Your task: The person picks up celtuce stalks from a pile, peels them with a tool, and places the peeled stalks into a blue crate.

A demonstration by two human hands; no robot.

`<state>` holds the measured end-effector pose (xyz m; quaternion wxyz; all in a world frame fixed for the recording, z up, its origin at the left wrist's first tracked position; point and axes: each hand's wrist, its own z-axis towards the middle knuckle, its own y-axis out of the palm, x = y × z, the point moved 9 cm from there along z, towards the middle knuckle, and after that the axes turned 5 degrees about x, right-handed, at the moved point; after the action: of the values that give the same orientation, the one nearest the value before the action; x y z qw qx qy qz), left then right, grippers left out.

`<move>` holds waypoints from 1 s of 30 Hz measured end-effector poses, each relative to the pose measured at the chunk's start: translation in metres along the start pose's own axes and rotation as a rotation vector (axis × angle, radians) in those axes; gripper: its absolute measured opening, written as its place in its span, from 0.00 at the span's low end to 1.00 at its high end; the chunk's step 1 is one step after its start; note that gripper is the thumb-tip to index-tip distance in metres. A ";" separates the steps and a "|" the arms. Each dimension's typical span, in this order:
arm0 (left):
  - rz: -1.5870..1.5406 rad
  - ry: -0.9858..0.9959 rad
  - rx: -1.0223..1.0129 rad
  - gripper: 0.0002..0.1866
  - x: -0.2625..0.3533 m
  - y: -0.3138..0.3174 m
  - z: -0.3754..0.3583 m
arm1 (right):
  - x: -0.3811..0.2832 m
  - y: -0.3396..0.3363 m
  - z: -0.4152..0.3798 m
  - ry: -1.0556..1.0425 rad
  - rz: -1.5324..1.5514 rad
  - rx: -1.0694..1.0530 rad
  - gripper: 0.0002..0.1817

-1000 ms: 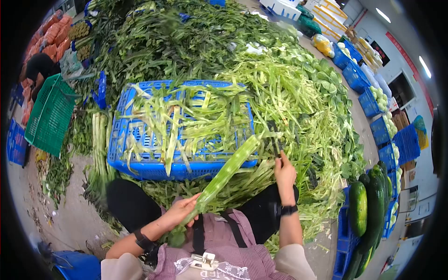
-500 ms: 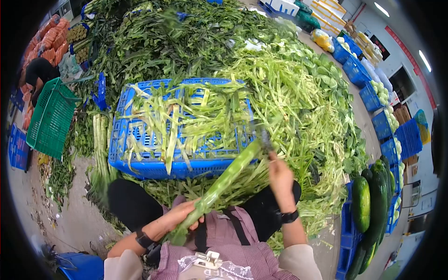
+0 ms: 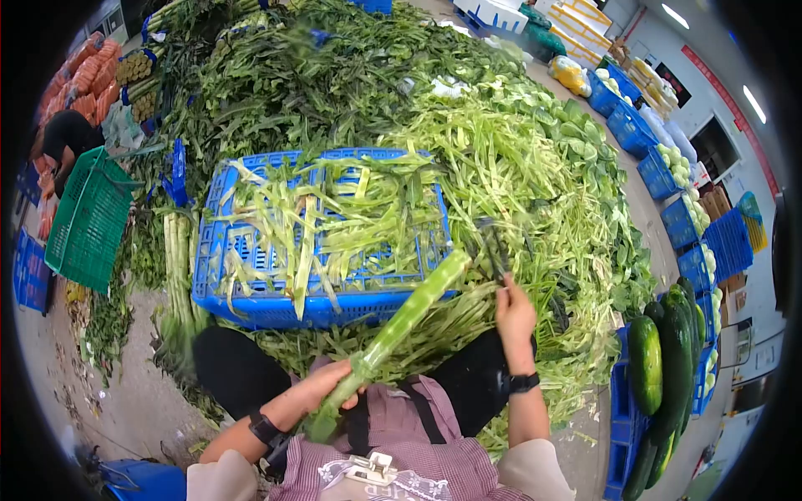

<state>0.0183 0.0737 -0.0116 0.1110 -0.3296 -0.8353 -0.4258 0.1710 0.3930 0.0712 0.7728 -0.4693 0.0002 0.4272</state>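
Observation:
My left hand [image 3: 334,384] is closed around the lower, leafy end of a celtuce stem [image 3: 409,313]. The stem slants up and to the right over my lap, pale green and largely peeled, its cut tip near the crate's front right corner. In my right hand [image 3: 515,316] is a dark peeler [image 3: 494,250], its head somewhat blurred, held just right of the stem's tip and apart from it. In front of me lies an overturned blue crate [image 3: 326,311], strewn with peel strips [image 3: 305,242].
Peelings [image 3: 518,192] heap up on the right, with dark leaves [image 3: 309,92] behind. Unpeeled stems [image 3: 177,259] lie left of the crate. A green basket [image 3: 90,221] stands farther left, near a bending person [image 3: 71,138]. Large green gourds [image 3: 672,359] rest at right.
My right hand has drawn the peeler down and slightly right, off the stem's tip. My left hand keeps its hold on the stem, which has barely shifted.

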 end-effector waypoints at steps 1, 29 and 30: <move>-0.007 -0.007 0.002 0.18 -0.006 -0.005 0.003 | -0.036 -0.003 -0.015 -0.005 0.019 -0.124 0.16; -0.019 0.084 0.065 0.26 0.008 -0.011 -0.007 | -0.038 0.011 -0.002 0.013 0.033 -0.155 0.16; 0.062 0.076 0.096 0.26 0.008 -0.016 -0.003 | -0.073 0.005 -0.018 -0.037 0.171 -0.168 0.15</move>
<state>0.0013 0.0682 -0.0158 0.1713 -0.3331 -0.8395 -0.3937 0.1284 0.3323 0.0869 0.6914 -0.5227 -0.0096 0.4986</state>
